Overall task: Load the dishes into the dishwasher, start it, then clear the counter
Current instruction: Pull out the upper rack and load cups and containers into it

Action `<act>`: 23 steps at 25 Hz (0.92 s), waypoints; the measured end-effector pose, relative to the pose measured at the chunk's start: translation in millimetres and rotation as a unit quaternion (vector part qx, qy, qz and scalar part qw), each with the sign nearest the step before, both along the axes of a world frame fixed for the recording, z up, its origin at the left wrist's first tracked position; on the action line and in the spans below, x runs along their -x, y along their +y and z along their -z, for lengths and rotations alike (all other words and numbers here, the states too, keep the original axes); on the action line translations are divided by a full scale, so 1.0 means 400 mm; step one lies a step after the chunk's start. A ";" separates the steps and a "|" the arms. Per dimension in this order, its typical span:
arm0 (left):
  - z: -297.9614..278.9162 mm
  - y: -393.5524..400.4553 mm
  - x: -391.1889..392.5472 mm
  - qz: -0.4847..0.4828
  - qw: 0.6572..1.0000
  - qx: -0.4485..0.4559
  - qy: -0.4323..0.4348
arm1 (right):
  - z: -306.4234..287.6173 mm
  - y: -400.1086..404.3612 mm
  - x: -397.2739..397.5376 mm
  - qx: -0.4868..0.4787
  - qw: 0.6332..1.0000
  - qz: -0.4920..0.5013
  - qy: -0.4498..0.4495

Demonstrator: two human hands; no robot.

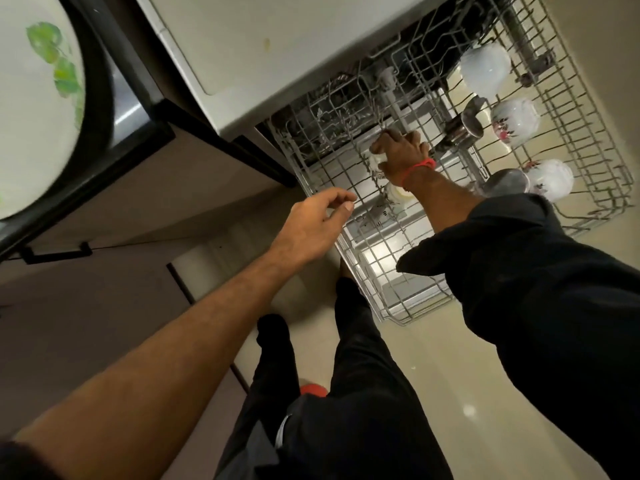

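Right now my right hand [401, 155], a red thread [420, 168] at its wrist, reaches into the pulled-out upper dishwasher rack [349, 244] with its fingers curled over a small white cup [375, 161] pressed among the wires near the rack's middle; that grip is closed on the cup. My left hand [317, 223] hovers at the rack's near-left edge, fingers loosely bent, grip narrow and holding nothing that I can see. Along the rack's far side sit three white cups, one plain [485, 69] and two with a floral print [516, 123] [550, 180], with two steel tumblers [462, 129] [505, 181] beside them. A white counter [277, 50] overhangs the dishwasher.
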State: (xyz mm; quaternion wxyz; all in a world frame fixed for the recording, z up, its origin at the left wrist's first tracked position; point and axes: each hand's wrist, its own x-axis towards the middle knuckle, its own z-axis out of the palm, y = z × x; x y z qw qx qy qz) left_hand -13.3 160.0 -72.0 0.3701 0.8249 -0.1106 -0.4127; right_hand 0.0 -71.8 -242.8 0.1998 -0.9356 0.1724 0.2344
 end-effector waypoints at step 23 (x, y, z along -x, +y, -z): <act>0.407 -0.338 -0.130 0.275 0.908 -0.104 -0.298 | -0.002 -0.016 0.182 -0.356 0.844 0.357 -0.186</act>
